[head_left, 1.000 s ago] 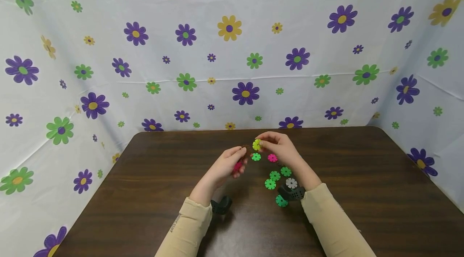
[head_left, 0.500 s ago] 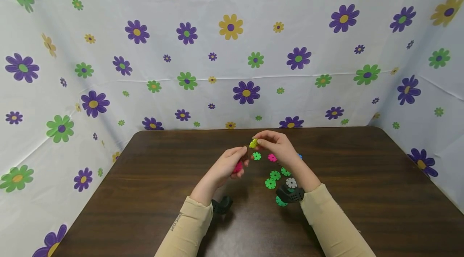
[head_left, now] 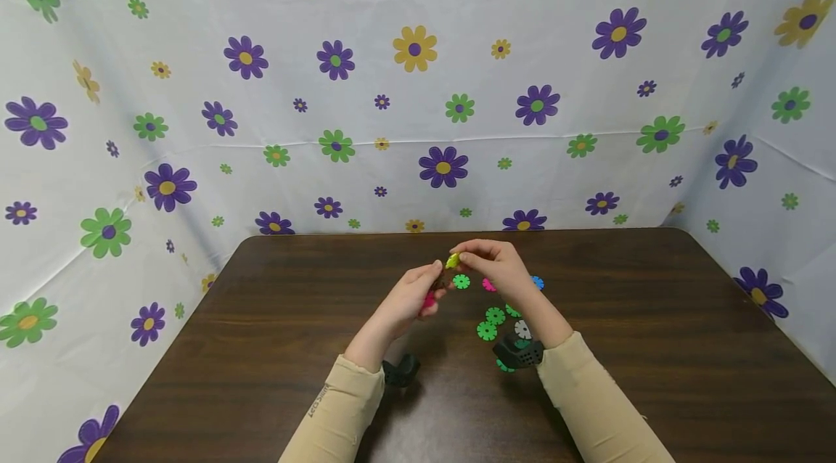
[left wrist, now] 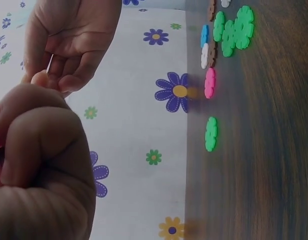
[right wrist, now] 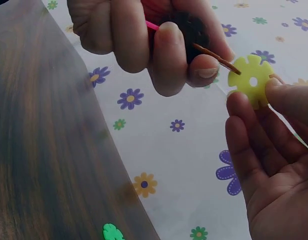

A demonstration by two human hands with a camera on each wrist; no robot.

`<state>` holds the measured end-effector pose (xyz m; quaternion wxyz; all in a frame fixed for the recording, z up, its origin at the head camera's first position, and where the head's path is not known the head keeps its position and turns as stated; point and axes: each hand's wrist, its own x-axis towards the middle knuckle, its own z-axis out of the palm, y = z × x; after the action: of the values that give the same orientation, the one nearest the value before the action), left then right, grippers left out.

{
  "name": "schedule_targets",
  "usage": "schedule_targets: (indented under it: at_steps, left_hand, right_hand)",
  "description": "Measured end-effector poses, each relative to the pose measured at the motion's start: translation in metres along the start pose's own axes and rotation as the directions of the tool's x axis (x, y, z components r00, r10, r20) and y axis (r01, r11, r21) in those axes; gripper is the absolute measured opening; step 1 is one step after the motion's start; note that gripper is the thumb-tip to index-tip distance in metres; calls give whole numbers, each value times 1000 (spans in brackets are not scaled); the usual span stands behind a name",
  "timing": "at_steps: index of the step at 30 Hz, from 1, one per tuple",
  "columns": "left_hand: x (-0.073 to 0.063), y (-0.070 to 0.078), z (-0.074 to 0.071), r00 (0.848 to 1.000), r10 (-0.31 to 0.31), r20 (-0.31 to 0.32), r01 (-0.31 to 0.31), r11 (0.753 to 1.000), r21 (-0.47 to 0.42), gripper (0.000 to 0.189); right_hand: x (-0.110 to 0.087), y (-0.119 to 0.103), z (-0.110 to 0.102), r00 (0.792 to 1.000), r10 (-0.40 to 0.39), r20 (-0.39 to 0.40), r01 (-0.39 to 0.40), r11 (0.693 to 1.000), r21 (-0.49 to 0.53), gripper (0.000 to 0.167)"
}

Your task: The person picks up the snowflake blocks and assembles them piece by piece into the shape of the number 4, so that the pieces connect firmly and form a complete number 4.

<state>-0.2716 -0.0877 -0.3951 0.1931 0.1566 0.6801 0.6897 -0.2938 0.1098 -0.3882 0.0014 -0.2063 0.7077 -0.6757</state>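
Observation:
Above the table, my left hand [head_left: 400, 300] holds a small cluster of notched plastic discs. A pink disc [head_left: 427, 300] shows at its fingers. In the right wrist view, a dark disc [right wrist: 193, 31] and a brown disc [right wrist: 214, 55], seen edge-on, stick out of that hand. My right hand [head_left: 494, 265] pinches a yellow notched disc [right wrist: 242, 88] between thumb and fingers. The brown disc's edge meets a notch of the yellow one; how deep it sits I cannot tell. In the left wrist view my curled left fingers hide the cluster.
Loose notched discs lie on the brown table [head_left: 294, 347] below and right of my hands: several green discs [head_left: 486, 331], a pink disc [left wrist: 209, 83], a blue disc [head_left: 537, 283] and a white disc [head_left: 522, 329]. A flowered cloth [head_left: 366, 180] hangs behind the table.
My right hand has moved slightly left, bringing the yellow disc to the left hand's cluster. The yellow disc has turned from facing the head camera to nearly edge-on.

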Motion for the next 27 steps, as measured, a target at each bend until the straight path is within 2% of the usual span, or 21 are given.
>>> schedule_targets:
  at_steps: [6, 10, 19, 27]
  left_hand:
    - [2, -2, 4, 999, 24, -42, -25, 999, -28, 38]
    - [2, -3, 5, 998, 42, -55, -44, 998, -42, 38]
    - [2, -1, 6, 997, 69, -28, -71, 995, -70, 38]
    - [2, -2, 7, 999, 50, -12, -51, 994, -102, 40]
  right_hand:
    - [0, 2, 2, 1000, -13, -22, 12, 999, -45, 22]
    - [0, 4, 3, 1000, -8, -30, 7, 999, -36, 25]
    - [0, 8, 2, 1000, -21, -20, 22, 1000, 20, 27]
    - [1, 10, 2, 1000, -7, 15, 6, 997, 78, 27]
